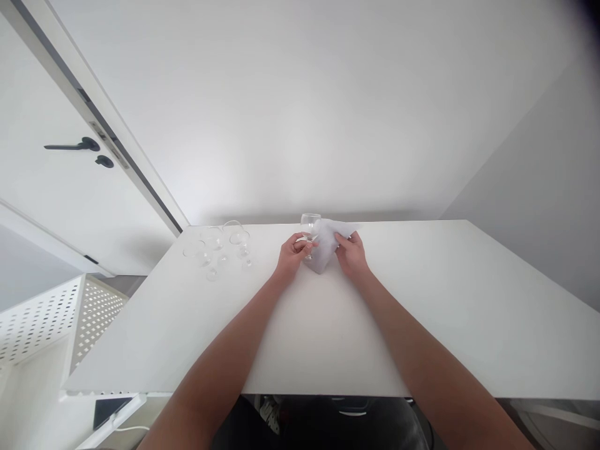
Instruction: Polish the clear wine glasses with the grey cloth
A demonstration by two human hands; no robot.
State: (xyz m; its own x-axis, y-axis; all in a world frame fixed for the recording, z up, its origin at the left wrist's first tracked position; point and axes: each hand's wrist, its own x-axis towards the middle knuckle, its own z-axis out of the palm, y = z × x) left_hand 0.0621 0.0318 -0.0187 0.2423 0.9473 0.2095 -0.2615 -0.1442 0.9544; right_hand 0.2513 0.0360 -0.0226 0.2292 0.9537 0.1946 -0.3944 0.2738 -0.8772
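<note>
My left hand [294, 253] is closed around the stem of a clear wine glass [310, 221], which stands upright near the back edge of the white table [323, 337]. In my right hand [351, 253] a thin white cloth [324, 247] is pinched between thumb and fingers. It hangs just right of the glass and overlaps its side; whether it presses on the glass I cannot tell. Part of the stem and the foot are hidden by my fingers and the cloth.
Several clear stemmed glasses [215, 240] stand together on the table's left side. A white wall [300, 112] rises behind the table. At the left are a door with a black handle [72, 145] and a perforated white panel [96, 312] beside the table edge.
</note>
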